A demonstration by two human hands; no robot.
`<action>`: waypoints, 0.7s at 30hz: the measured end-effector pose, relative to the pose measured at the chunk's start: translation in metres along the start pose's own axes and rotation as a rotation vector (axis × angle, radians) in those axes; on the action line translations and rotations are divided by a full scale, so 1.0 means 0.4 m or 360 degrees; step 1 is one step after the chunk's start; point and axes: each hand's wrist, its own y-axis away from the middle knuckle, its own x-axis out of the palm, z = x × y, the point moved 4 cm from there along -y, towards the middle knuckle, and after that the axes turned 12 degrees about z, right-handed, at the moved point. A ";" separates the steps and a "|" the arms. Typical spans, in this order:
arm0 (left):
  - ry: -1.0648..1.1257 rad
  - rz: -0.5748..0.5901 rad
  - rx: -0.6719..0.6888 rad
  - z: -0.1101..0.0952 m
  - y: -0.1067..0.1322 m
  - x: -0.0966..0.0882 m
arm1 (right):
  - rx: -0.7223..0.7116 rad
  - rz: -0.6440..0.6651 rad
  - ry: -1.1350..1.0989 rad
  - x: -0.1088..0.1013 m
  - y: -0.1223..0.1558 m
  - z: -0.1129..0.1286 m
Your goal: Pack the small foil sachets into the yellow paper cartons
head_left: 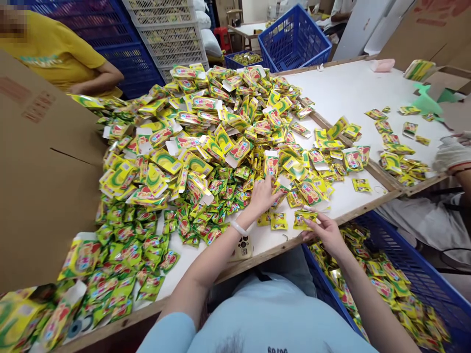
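My left hand (262, 197) reaches into the front of the pile, thumb spread away from the fingers. Its fingertips are at the lower end of a small upright carton (271, 163) with a white flap; they do not look closed on it. Close to the table's front edge, my right hand (326, 231) pinches a yellow sachet (302, 219) between thumb and fingers. Another yellow sachet (278, 221) lies flat between the hands. Green sachets (209, 211) are heaped to the left of my left hand, below a large mound of yellow-green cartons (206, 122).
A phone (243, 249) lies under my left forearm. Beneath the table edge at right stands a blue crate (408, 252) of sachets. Wooden strips (382, 176) divide the white table. A gloved hand (454, 153) is at far right; a person in yellow (62, 49) stands behind cardboard (47, 181).
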 end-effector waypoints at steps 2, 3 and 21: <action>0.0351 0.0035 0.0085 0.012 0.038 -0.006 | 0.0074 0.0184 -0.0005 0.029 -0.029 0.003; 0.0491 0.0036 0.0100 0.017 0.054 -0.009 | 0.0081 0.0252 0.0006 0.043 -0.045 0.007; 0.0244 0.0223 0.0581 -0.058 0.121 -0.012 | -0.0025 0.0215 0.0377 0.061 -0.026 0.040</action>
